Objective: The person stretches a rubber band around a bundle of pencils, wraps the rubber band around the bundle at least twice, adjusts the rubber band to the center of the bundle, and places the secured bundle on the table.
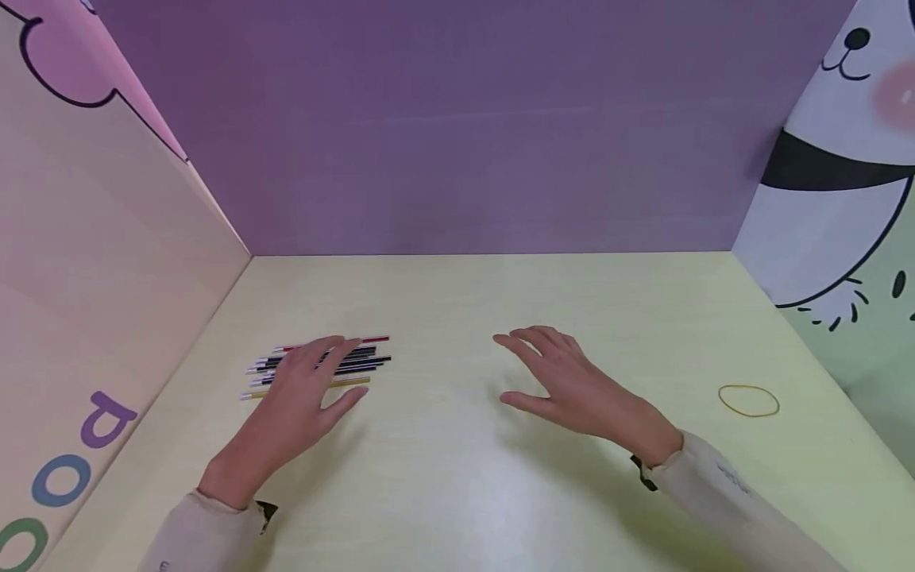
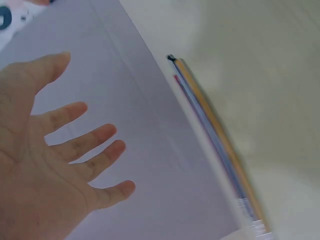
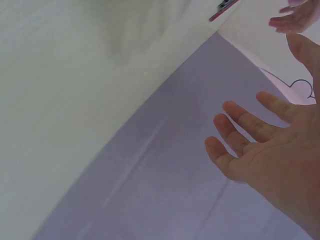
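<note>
The sticks (image 2: 218, 135) look light, stiff (perhaps rolling), best gripped mid-length; the left hand (image 1: 299, 405) is above them, the right hand (image 1: 581, 388) rightward, fingers spread, empty.

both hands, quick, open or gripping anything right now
Left hand: open above the thin sticks, holding nothing.
Right hand: open, holding nothing.

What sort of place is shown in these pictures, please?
It looks like a small table booth, perhaps a decorated work station: a pale tabletop meets an upright purple panel at the back, with cartoon-printed side panels.
</note>
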`<control>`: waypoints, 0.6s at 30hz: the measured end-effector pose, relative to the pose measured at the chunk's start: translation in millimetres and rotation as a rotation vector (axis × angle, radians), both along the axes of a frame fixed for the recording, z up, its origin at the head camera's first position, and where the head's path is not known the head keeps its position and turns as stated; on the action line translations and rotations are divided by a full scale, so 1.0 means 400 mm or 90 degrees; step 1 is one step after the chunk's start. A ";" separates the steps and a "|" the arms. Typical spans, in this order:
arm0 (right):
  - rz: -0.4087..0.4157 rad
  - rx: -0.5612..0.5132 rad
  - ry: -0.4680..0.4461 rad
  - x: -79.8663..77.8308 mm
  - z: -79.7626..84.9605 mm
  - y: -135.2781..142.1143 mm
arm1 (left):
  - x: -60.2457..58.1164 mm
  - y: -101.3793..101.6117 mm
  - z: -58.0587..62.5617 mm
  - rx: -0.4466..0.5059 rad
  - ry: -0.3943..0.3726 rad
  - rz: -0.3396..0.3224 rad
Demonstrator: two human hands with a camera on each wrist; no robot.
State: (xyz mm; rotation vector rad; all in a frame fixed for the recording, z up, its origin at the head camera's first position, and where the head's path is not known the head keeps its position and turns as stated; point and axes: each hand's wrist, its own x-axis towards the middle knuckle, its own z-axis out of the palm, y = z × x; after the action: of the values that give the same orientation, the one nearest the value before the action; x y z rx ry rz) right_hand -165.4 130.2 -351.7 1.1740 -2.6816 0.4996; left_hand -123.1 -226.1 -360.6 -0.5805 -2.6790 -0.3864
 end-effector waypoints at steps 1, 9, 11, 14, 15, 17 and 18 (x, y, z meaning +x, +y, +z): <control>0.004 -0.012 -0.031 -0.005 0.000 -0.016 | -0.005 -0.013 -0.004 0.031 -0.020 0.004; 0.006 -0.185 -0.375 -0.069 -0.010 -0.155 | -0.034 -0.137 0.003 0.315 -0.164 0.087; 0.008 -0.232 -0.446 -0.092 -0.015 -0.190 | -0.036 -0.170 0.007 0.390 -0.192 0.103; 0.004 -0.281 -0.538 -0.121 -0.021 -0.241 | -0.034 -0.214 0.006 0.507 -0.229 0.126; 0.002 -0.293 -0.561 -0.129 -0.023 -0.258 | -0.033 -0.227 0.005 0.547 -0.238 0.132; -0.010 -0.312 -0.604 -0.140 -0.027 -0.285 | -0.035 -0.249 0.002 0.632 -0.248 0.140; -0.016 -0.322 -0.623 -0.145 -0.031 -0.297 | -0.036 -0.260 0.001 0.674 -0.251 0.139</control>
State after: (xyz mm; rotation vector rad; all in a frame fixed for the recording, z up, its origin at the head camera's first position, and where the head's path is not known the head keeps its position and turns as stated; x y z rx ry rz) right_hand -223.4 11.2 -364.1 0.8504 -2.8995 2.0365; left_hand -137.7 -330.0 -360.3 0.1303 -2.3274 -1.8087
